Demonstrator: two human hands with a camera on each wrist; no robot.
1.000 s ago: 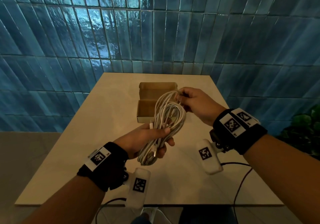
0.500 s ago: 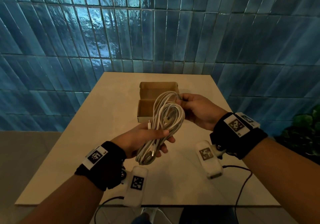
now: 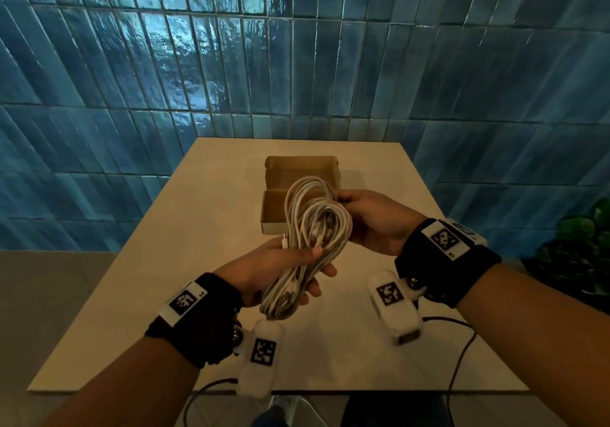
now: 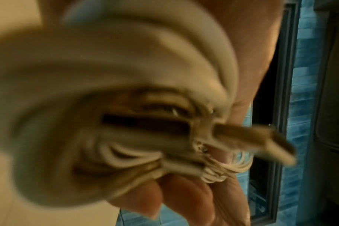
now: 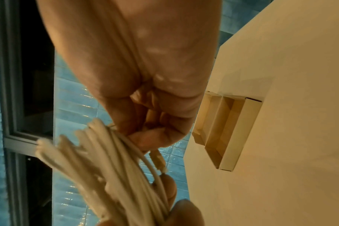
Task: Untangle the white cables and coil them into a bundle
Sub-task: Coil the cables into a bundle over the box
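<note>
A coiled bundle of white cables (image 3: 305, 245) hangs in the air above the table, held between both hands. My left hand (image 3: 284, 271) grips the lower half of the loops, thumb across the top and fingers curled under. My right hand (image 3: 369, 218) pinches the top right of the loops near the far end. A small plug tip sticks up beside the left thumb. The left wrist view is filled with blurred cable loops (image 4: 106, 91) close to the lens. In the right wrist view the cable strands (image 5: 110, 175) run down from my pinching fingers (image 5: 157, 122).
An open brown cardboard box (image 3: 280, 195) sits on the beige table (image 3: 198, 245) just behind the bundle; it also shows as the box (image 5: 222, 133). Blue tiled wall stands behind the table. A green plant (image 3: 581, 255) is at the right. Dark wires trail off the near table edge.
Both hands have come slightly lower and nearer with the bundle. The right hand has slid down along the top loops; the left hand's grip is the same.
</note>
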